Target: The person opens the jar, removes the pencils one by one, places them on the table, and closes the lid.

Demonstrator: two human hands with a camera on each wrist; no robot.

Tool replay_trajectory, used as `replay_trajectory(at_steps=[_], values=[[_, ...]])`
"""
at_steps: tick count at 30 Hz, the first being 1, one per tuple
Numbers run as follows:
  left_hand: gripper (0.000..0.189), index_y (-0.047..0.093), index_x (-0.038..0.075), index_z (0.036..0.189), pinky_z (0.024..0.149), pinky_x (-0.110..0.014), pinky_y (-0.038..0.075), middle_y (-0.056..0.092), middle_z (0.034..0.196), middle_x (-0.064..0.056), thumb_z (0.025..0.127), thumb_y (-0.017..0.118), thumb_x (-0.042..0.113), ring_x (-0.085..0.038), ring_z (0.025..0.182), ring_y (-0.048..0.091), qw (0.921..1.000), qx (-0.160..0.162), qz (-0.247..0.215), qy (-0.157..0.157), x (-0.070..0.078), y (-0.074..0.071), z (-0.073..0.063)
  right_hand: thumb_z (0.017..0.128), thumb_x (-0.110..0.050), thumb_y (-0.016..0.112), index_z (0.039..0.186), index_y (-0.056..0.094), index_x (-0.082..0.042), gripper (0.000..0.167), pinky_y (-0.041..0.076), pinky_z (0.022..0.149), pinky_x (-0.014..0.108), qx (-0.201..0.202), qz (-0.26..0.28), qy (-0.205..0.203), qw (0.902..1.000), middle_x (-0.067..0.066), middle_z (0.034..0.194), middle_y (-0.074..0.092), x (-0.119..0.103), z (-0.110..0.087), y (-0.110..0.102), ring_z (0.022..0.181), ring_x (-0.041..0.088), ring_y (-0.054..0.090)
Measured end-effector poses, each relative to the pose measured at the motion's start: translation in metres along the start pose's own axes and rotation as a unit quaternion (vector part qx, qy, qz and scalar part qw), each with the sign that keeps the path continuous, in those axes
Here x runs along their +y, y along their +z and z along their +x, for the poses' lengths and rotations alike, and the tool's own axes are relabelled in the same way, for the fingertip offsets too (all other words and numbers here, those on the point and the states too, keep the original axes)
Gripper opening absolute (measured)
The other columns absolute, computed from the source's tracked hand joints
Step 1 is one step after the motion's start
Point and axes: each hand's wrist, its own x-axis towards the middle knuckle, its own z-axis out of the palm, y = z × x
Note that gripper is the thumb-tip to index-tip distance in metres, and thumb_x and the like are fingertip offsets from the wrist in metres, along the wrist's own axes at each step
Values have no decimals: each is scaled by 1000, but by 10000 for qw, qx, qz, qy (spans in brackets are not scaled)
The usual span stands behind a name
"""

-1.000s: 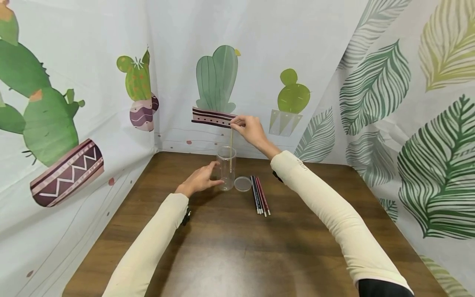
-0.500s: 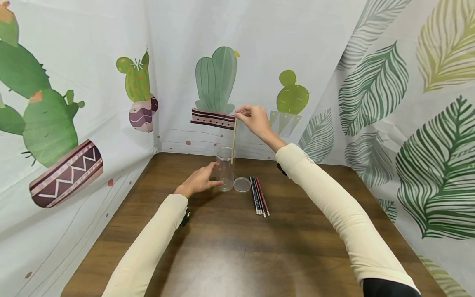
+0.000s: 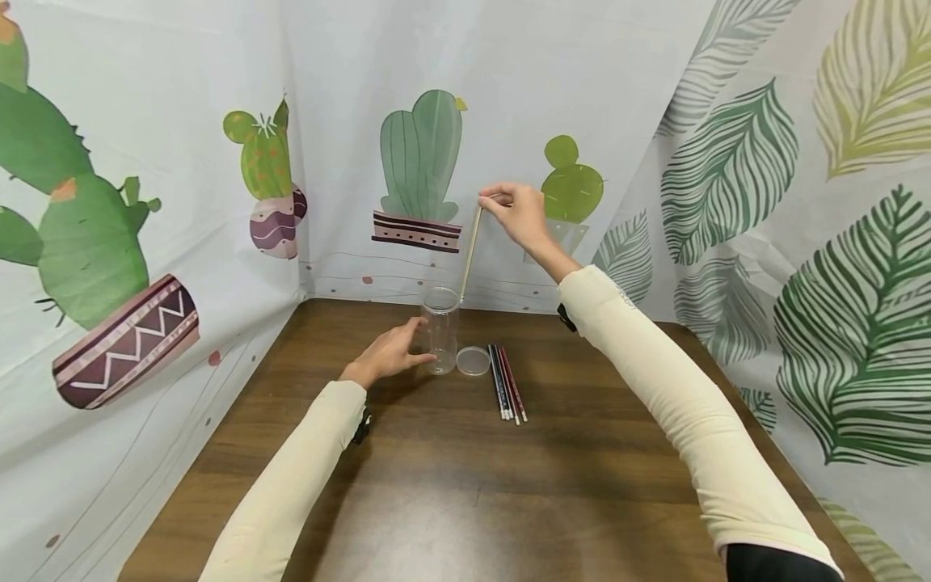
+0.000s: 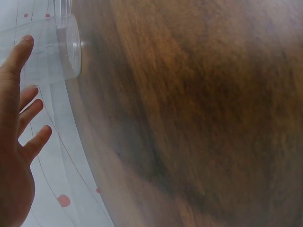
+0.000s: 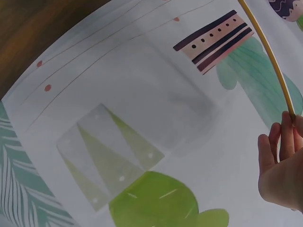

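A tall clear jar (image 3: 440,335) stands upright and uncapped near the back of the table. My left hand (image 3: 389,352) is at its left side, fingers and thumb spread and fairly straight, fingertips right at the wall; in the left wrist view one digit overlaps the jar (image 4: 47,52). My right hand (image 3: 518,214) pinches the top end of a thin yellow pencil (image 3: 471,255) between thumb and fingertips. The pencil hangs tilted, its pale lower end just right of the jar's rim. In the right wrist view the yellow pencil (image 5: 270,52) runs up from the fingertips.
A round clear lid (image 3: 473,361) lies flat beside the jar. Right of it, several dark and red pencils (image 3: 507,384) lie side by side on the wooden table (image 3: 436,485), white ends toward me. A printed cloth (image 3: 334,162) hangs behind the table.
My right hand has risen and moved right, drawing the yellow pencil up out of the jar to beside its rim. My left hand stays at the jar.
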Motion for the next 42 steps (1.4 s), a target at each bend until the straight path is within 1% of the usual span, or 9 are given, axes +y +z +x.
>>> replay_trajectory(at_steps=[2, 8, 11, 13, 18, 24, 31, 37, 42], values=[[82, 39, 6, 152, 108, -55, 48, 57, 146, -24, 92, 79, 46, -40, 132, 58, 10000, -7, 19, -3, 0, 0, -1, 97, -17, 76, 109, 80, -5, 17, 56, 76, 30, 38, -99, 44, 9999, 13, 100, 79, 3, -1, -3, 96, 25, 77], [78, 39, 10, 151, 108, -52, 48, 59, 146, -18, 93, 79, 43, -35, 131, 59, 9999, 3, 93, -62, 1, -1, -2, 97, -21, 76, 111, 80, -6, 20, 45, 97, 34, -137, -224, 263, 9993, 13, 100, 79, 21, -10, -9, 96, 27, 77], [76, 40, 11, 150, 109, -51, 48, 59, 146, -15, 93, 79, 42, -33, 131, 59, 9999, 8, 113, -64, 2, -1, -2, 98, -22, 75, 111, 80, -5, 22, 45, 97, 35, -321, -224, 374, 9985, 13, 102, 79, 30, -18, -12, 97, 27, 76], [75, 40, 11, 150, 109, -51, 48, 59, 146, -15, 93, 79, 42, -33, 131, 59, 9999, 0, 110, -56, 2, -1, -1, 99, -22, 75, 112, 80, -6, 22, 46, 92, 32, -459, -212, 454, 9977, 13, 103, 79, 37, -24, -14, 97, 28, 76], [75, 41, 11, 149, 108, -51, 48, 59, 147, -15, 93, 78, 43, -33, 130, 60, 9999, -5, 79, -72, 4, -1, -2, 100, -20, 73, 114, 79, -4, 22, 45, 65, 26, -787, -149, 670, 9945, 14, 105, 78, 53, -38, -17, 97, 30, 75], [77, 40, 7, 150, 107, -55, 48, 58, 147, -20, 93, 79, 43, -40, 130, 59, 10000, 9, -26, 37, 5, -1, -2, 100, -19, 72, 114, 78, -1, 23, 51, 69, 23, -989, -253, 862, 9910, 16, 106, 78, 74, -55, -18, 99, 31, 75], [76, 40, 9, 149, 108, -56, 47, 57, 147, -22, 93, 79, 42, -41, 131, 58, 10000, -20, -64, 18, 6, -2, -3, 99, -18, 73, 111, 79, 0, 22, 51, 64, 21, -1201, -418, 871, 9880, 18, 105, 77, 101, -78, -12, 97, 33, 76], [79, 39, 5, 151, 109, -57, 46, 56, 148, -22, 93, 79, 41, -42, 133, 57, 10000, -44, -34, -28, 6, -2, -2, 98, -13, 74, 108, 79, 2, 19, 61, 79, 39, -1304, -526, 956, 9854, 19, 104, 77, 116, -99, -5, 96, 34, 76], [79, 39, 5, 152, 110, -57, 46, 56, 148, -22, 94, 78, 42, -41, 134, 56, 9999, -75, 34, -80, 6, -2, -1, 98, -11, 74, 107, 79, 2, 17, 61, 80, 46, -1464, -566, 1017, 9823, 19, 102, 77, 129, -117, 4, 97, 35, 76]])
